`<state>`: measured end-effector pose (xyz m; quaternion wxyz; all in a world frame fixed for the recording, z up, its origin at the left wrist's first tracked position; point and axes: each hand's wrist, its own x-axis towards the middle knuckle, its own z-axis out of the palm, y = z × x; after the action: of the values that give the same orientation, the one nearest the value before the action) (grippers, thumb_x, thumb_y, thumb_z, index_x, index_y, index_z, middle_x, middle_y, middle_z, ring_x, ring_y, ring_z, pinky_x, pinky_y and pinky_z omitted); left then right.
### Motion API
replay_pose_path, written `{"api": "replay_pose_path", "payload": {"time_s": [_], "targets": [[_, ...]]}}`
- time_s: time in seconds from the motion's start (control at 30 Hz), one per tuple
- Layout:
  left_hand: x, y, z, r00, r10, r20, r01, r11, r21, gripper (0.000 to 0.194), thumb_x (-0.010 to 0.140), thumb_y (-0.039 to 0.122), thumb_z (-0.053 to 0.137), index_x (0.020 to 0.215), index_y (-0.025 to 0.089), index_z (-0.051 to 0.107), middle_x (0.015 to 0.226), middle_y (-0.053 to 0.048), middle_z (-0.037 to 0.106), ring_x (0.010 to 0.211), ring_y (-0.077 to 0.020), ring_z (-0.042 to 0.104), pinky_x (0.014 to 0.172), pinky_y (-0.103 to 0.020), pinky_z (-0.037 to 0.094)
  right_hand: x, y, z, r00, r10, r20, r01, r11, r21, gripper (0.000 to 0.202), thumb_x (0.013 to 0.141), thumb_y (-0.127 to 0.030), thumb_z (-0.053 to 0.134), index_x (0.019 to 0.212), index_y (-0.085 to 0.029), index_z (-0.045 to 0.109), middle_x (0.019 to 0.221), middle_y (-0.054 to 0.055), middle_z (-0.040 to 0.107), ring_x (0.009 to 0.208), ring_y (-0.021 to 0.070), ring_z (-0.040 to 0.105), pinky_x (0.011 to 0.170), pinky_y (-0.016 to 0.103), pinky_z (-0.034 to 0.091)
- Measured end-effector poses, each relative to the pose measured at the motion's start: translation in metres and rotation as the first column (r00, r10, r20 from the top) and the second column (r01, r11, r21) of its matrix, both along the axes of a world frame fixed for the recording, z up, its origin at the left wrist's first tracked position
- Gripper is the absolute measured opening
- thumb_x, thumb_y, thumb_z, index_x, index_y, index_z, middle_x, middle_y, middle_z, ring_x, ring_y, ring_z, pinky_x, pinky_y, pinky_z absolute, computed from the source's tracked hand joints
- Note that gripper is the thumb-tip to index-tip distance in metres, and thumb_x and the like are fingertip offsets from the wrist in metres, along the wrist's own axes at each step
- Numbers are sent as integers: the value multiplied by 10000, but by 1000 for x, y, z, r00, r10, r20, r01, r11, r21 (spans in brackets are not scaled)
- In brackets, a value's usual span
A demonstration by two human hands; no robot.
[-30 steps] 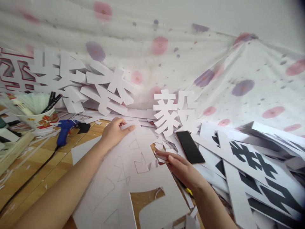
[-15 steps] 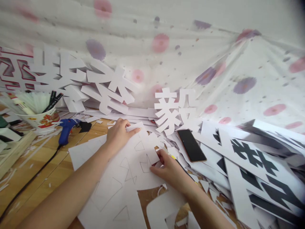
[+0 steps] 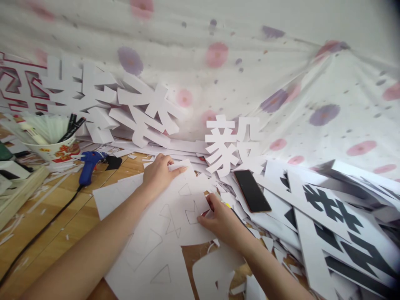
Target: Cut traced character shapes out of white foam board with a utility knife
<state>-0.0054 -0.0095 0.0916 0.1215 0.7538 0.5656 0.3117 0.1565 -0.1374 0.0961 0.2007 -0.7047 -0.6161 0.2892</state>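
A white sheet (image 3: 150, 266) with pencilled outlines of angular shapes lies across the wooden table in front of me. My left hand (image 3: 163, 171) grips its far edge, thumb on top and fingers curled behind. On the sheet's right side, my right hand (image 3: 215, 214) pinches the edge between thumb and bent fingers, beside a drawn shape. A yellow-and-black tool (image 3: 233, 209) shows partly behind my right hand; how it is held is hidden. Below the right hand lies a white cut-out piece (image 3: 212, 271) with curved edges.
Ahead stands a white cut-out character (image 3: 221, 146). A black phone (image 3: 252, 191) rests on scraps at right, near stacked sheets with black shapes (image 3: 334, 208). To the left are a blue glue gun (image 3: 88, 166) with its cord, a cup of sticks and pens (image 3: 59, 151), and stacked white letters (image 3: 140, 108).
The camera view has shifted slightly, so most things appear a little further right. Both hands keep nearly the same hold on the sheet.
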Motion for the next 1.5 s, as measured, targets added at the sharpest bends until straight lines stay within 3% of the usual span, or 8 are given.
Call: {"api": "replay_pose_path", "payload": {"time_s": [0.47, 0.67, 0.8, 0.93, 1.17, 1.27, 1.37, 1.5], "targets": [[-1, 3, -5, 1000, -4, -3, 4, 1000, 26, 438, 687, 644, 503, 748, 210, 494, 867, 5, 535, 639, -126, 506, 539, -255, 313, -2, 6, 1, 997, -28, 69, 31, 998, -51, 168, 640, -232, 518, 767, -215, 409, 784, 23, 562, 715, 181, 511, 597, 270, 346], [-4, 5, -2, 993, -21, -112, 24, 1000, 20, 411, 739, 630, 436, 778, 224, 480, 815, 12, 568, 681, -152, 534, 537, -253, 293, 5, 2, 5, 998, 14, 62, -17, 999, 37, 156, 685, -307, 547, 782, -214, 468, 758, -18, 575, 688, 153, 512, 603, 262, 367], [-8, 10, -1, 983, -10, -185, -1, 998, -59, 458, 736, 673, 384, 816, 235, 493, 678, 17, 573, 656, -179, 547, 536, -260, 299, 30, -3, 3, 988, 28, 155, -54, 984, 171, 236, 775, -448, 485, 821, -225, 548, 882, 18, 592, 878, 200, 505, 739, 318, 384], [-11, 16, -4, 977, 3, -211, -24, 995, -98, 506, 728, 696, 356, 846, 228, 508, 721, -5, 600, 701, -201, 575, 567, -271, 340, 59, -13, -15, 905, -188, 380, 68, 949, 308, 261, 834, -428, 410, 840, -219, 566, 953, 58, 584, 992, 247, 470, 807, 372, 371], [-6, 18, -20, 964, -61, -260, 4, 977, -214, 694, 644, 775, 358, 1001, 197, 503, 929, -78, 637, 863, -265, 598, 675, -316, 403, 74, -29, -68, 725, -207, 656, 81, 973, 218, 342, 783, -322, 528, 1061, -127, 495, 954, 123, 543, 906, 258, 555, 693, 317, 431], [0, 18, -32, 957, -58, -284, -12, 971, -237, 732, 598, 791, 389, 1001, 192, 506, 961, -85, 636, 857, -277, 601, 661, -322, 411, 84, -29, -77, 751, -176, 636, 55, 977, 206, 344, 803, -283, 478, 1103, -115, 470, 942, 129, 565, 891, 254, 574, 739, 343, 434], [2, 21, -40, 955, 9, -296, -85, 966, -246, 752, 595, 795, 379, 1015, 184, 503, 905, -91, 648, 846, -285, 606, 646, -324, 414, 92, -28, -69, 832, -159, 532, 43, 974, 224, 322, 844, -257, 342, 1105, -110, 458, 997, 153, 582, 934, 247, 575, 773, 358, 437], [0, 26, -42, 949, 75, -307, -157, 955, -250, 772, 593, 804, 359, 1018, 174, 495, 860, -100, 655, 835, -296, 611, 643, -332, 420, 73, -31, -39, 903, -97, 418, -31, 957, 289, 361, 865, -309, 282, 1157, -156, 430, 1094, 146, 580, 979, 232, 575, 770, 336, 452]]}}
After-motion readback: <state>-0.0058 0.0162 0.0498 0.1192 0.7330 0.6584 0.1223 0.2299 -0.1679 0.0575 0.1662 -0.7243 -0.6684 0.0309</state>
